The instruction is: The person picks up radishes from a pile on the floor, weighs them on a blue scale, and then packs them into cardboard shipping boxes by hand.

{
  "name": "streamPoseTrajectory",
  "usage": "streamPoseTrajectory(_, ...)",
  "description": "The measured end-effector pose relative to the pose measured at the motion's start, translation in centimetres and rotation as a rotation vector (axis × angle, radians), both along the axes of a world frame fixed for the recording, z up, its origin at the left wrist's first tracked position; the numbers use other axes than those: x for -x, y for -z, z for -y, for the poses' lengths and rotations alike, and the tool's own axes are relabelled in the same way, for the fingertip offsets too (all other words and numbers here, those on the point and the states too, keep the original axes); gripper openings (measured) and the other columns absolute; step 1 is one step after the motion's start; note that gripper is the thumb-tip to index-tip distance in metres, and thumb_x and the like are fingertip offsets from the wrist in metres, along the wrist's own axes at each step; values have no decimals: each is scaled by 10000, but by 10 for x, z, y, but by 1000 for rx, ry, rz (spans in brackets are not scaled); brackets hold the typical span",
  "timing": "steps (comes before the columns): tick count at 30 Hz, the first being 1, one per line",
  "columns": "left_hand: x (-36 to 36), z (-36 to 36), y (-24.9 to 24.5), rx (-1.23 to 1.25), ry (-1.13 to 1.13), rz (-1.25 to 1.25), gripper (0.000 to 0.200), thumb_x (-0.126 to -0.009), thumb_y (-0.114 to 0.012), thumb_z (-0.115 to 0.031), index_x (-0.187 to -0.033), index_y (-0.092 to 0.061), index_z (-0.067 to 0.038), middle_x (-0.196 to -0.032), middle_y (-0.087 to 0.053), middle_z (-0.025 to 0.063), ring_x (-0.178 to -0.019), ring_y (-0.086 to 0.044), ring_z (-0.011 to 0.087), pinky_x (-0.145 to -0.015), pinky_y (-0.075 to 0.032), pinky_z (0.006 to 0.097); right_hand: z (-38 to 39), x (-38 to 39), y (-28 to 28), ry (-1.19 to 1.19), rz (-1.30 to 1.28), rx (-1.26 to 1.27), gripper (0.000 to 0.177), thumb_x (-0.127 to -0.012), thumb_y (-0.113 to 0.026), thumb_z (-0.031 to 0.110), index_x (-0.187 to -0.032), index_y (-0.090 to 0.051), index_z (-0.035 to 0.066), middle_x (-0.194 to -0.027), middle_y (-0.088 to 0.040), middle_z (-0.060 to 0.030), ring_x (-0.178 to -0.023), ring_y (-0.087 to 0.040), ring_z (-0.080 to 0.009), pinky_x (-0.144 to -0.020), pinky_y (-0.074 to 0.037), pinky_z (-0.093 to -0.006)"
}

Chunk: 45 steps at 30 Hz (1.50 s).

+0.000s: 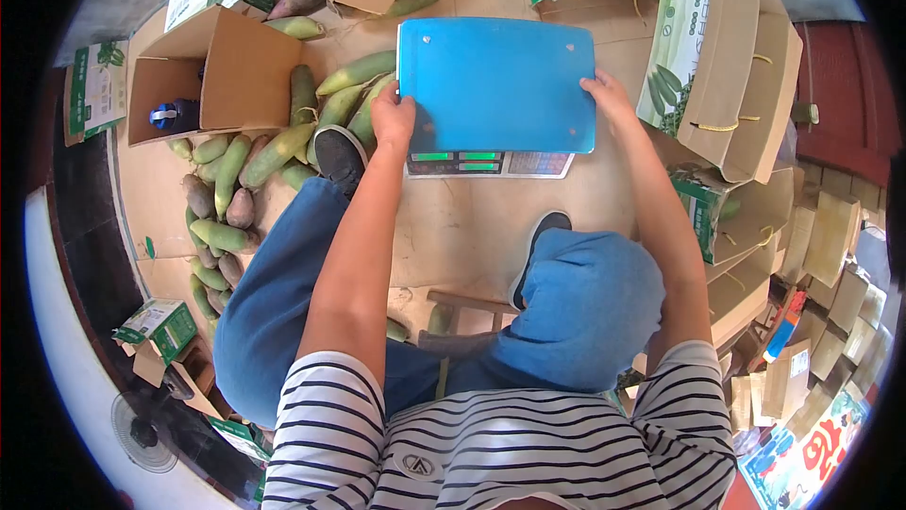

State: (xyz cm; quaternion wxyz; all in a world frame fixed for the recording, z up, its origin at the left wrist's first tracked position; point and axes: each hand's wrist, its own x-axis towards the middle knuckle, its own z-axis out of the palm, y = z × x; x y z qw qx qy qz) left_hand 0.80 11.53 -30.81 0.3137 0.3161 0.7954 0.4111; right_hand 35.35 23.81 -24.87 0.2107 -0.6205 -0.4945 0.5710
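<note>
A blue scale platform, a flat rectangular plate with small holes near its corners, lies in front of me. My left hand is closed on its left edge, thumb on top and the other fingers out of sight. At the right edge my right hand grips the plate the same way, thumb over the rim. Below the plate's near side shows the scale's display panel, with lit green readouts and a keypad. Long green radishes lie close beside my left hand.
More green and reddish radishes are heaped to the left around my shoe. An opened carton on its side holds a blue-and-black object. Printed cartons with yellow rope handles stand at right. Cardboard covers the floor.
</note>
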Motion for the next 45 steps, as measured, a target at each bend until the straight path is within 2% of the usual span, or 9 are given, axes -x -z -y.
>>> streamPoseTrajectory(4, -3, -2, -31, 116, 11, -110, 354, -694, -570, -67, -1038, -632, -8, -807, -649, 189, -720, -636, 275, -678, -483, 361, -5, 3, 10, -22, 45, 20, 511, -792, -601, 180, -1211, -456, -73, -1096, -578, -159, -966, -563, -207, -842, -433, -301)
streamPoseTrajectory(13, 14, -5, 2, 92, 40, -146, 411, -692, -551, -103, -1094, -623, -55, -838, -637, 224, -803, -614, 353, -762, -471, 415, -2, 21, -9, -42, 53, 74, 551, -780, -616, 198, -1220, -446, -88, -1103, -581, -176, -986, -567, -219, -859, -429, -297)
streamPoseTrajectory(22, 14, -1, 10, 166, 60, -128, 414, -714, -605, -122, -1124, -602, -61, -920, -623, 233, -882, -599, 372, -812, -467, 416, -5, 18, 0, -32, 160, -42, 369, -780, -609, 235, -1000, -551, -55, -857, -623, -120, -756, -582, -176, -668, -448, -289)
streamPoseTrajectory(25, 15, -4, 6, 202, 56, -119, 405, -710, -615, -110, -1112, -609, -60, -936, -624, 235, -899, -599, 373, -812, -467, 415, -6, 21, -1, -71, 244, -35, 398, -778, -610, 238, -1046, -549, -50, -892, -633, -130, -789, -597, -181, -696, -459, -287)
streamPoseTrajectory(28, 16, -7, 8, 225, 79, -211, 470, -730, -614, -58, -1196, -562, -85, -835, -664, 118, -720, -628, 195, -687, -478, 315, -10, 18, 6, -114, 193, -13, 443, -773, -612, 235, -1104, -534, -48, -963, -637, -156, -853, -613, -204, -743, -469, -297)
streamPoseTrajectory(31, 7, -4, 0, 185, 112, -478, 513, -728, -619, -61, -1232, -530, -95, -840, -661, 110, -728, -630, 208, -698, -479, 321, -12, 8, 31, -182, 222, -112, 544, -772, -611, 234, -1211, -479, -58, -1081, -608, -205, -964, -606, -252, -817, -462, -312)
streamPoseTrajectory(37, 23, -8, 9, 154, 161, -146, 538, -737, -601, -29, -1261, -506, -109, -836, -642, 109, -728, -611, 166, -642, -471, 303, -3, -7, 55, -143, 321, -111, 684, -775, -601, 237, -1330, -339, -65, -1213, -522, -258, -1115, -541, -283, -904, -428, -324)
streamPoseTrajectory(40, 24, -9, 1, 220, 152, -17, 551, -713, -632, -102, -1249, -509, -121, -996, -626, 213, -922, -610, 316, -805, -467, 385, -6, 0, 40, -149, 360, -71, 687, -774, -600, 240, -1330, -337, -66, -1212, -526, -253, -1115, -544, -277, -910, -424, -314)
streamPoseTrajectory(45, 22, -10, -1, 220, 171, -90, 552, -733, -625, -66, -1267, -495, -109, -934, -638, 156, -799, -613, 218, -696, -471, 334, -7, -2, 44, -160, 342, -98, 677, -780, -604, 245, -1328, -348, -60, -1136, -579, -236, -1023, -594, -254, -850, -451, -299)
